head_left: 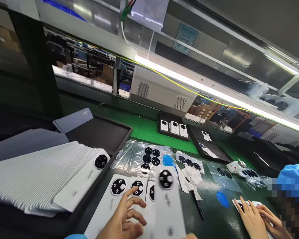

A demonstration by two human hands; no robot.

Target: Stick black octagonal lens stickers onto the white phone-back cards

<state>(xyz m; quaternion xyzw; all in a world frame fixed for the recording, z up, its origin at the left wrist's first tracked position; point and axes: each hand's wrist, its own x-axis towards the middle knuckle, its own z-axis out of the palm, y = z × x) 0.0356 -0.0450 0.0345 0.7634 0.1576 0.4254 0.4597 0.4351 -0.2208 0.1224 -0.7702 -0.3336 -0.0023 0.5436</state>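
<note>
My left hand [126, 217] hovers over a row of white phone back covers, its fingers apart and slightly curled. Its index fingertip is near the black lens plate [137, 188] of the middle cover; whether it touches I cannot tell. To its left lies another white phone back cover [108, 205] with a black round lens plate. A raised, slightly blurred phone back cover [168, 209] stands in front of the row. Only a bit of my right hand [190, 236] shows, gripping that raised cover at its lower right corner.
At left, a black tray [107, 131] holds a long fanned stack of white covers [40, 176]. Clear film with black lens plates [147, 158], crumpled white paper [193, 176] and a black pen [198, 205] lie ahead. A co-worker's hands [255, 217] work at right.
</note>
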